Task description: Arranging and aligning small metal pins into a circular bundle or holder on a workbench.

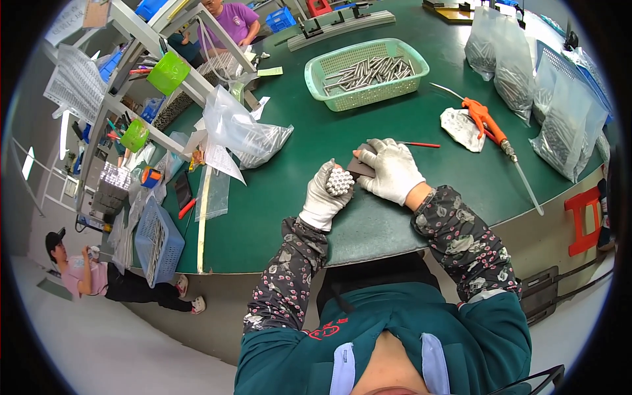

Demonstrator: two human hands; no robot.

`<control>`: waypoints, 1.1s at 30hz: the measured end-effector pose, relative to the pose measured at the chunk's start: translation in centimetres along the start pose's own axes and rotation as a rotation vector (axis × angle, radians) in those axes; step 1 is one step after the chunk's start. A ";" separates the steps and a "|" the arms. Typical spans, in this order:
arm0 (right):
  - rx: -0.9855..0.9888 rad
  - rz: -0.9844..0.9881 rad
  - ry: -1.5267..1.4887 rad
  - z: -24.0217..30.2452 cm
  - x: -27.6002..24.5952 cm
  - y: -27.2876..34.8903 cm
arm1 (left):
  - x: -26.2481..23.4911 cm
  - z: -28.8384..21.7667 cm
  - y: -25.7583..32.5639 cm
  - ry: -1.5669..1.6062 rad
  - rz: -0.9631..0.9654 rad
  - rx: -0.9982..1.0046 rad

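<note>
The green counter (263, 227) carries a pale green basket (368, 99) holding loose metal rods (378, 71). Nearer the person are the gloved right hand (395, 172) and, just beside it, the gloved left hand (321, 203). The right fingers grip a dark block (358, 167); the left fingers curl around a bundle (340, 182) of slim metal pieces, round ends showing.

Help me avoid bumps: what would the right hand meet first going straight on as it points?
First the dark block the right hand touches; beyond, probably the left hand, though depth is unclear.
</note>
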State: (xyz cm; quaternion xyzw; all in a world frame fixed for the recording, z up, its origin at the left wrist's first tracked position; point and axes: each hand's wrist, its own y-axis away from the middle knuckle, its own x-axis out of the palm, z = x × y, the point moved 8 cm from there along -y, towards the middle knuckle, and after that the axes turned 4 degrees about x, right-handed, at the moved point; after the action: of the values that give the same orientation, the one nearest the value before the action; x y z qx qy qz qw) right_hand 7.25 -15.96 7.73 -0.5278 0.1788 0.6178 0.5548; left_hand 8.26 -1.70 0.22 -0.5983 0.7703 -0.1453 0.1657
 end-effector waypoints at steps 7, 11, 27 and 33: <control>-0.009 0.001 -0.002 0.4 -0.1 -0.1 | -0.3 2.0 0.1 0.614 -0.016 -0.089; -0.006 -0.011 0.005 0.2 0.1 -0.1 | -0.1 -0.1 0.0 -0.112 0.032 0.002; -0.191 -0.076 -0.286 2.3 -1.9 0.8 | 0.3 -1.3 0.2 -0.057 -0.159 -0.010; -0.068 -0.229 -0.276 1.2 -3.7 0.7 | 0.5 1.0 -0.1 0.566 -0.212 -0.232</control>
State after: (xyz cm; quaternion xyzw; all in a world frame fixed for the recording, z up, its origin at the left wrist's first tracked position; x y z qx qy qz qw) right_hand 5.45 -17.10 11.10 -0.4733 0.0185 0.6228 0.6227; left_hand 8.67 -2.25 -0.67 -0.6261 0.7306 -0.2334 -0.1403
